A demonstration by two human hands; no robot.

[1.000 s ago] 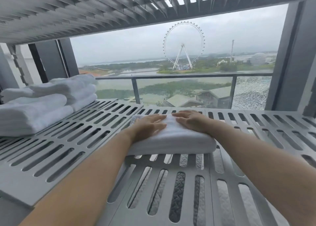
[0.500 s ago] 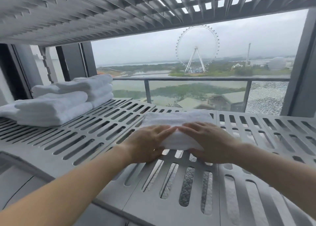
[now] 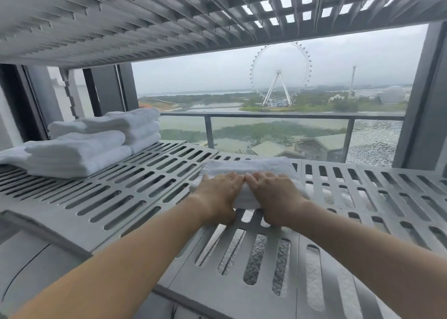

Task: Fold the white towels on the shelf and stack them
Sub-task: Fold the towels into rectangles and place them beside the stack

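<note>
While the folded towel [image 3: 249, 167] is lying mid-shelf [image 3: 72, 224], the left hand [image 3: 217, 195] and right hand [image 3: 275, 195] are sitting side by side on its near edge. Each grip is clasping it, fingers over the top and thumbs tucking below. It is looking soft, light and floppy, so lifting by that folded edge seems safest. One towel is here. At left, the near stack [image 3: 77, 154] is showing two, the far stack [image 3: 135, 125] seemingly three.
</note>
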